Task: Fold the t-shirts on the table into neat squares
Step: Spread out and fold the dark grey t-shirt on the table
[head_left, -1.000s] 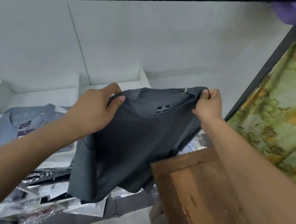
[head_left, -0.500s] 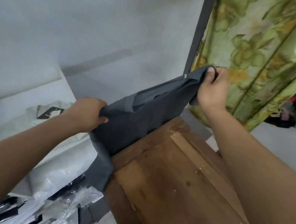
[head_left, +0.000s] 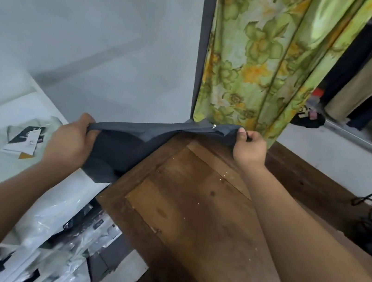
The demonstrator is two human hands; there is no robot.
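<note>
A dark grey t-shirt is stretched between my hands over the far left corner of the brown wooden table. My left hand grips one shoulder of it, just left of the table's edge. My right hand pinches the other shoulder above the table's far edge. The shirt's body hangs down past the left edge and is partly hidden behind my left hand.
A pale green shirt with a card tag lies on a white shelf at left. Clear plastic bags are piled below it. A green floral curtain hangs behind the table. Dark cables lie at right.
Both hands carried the grey shirt from above the shelf rightward and down to the table's far corner. The view swung right, and the shirt now hangs lower and flatter.
</note>
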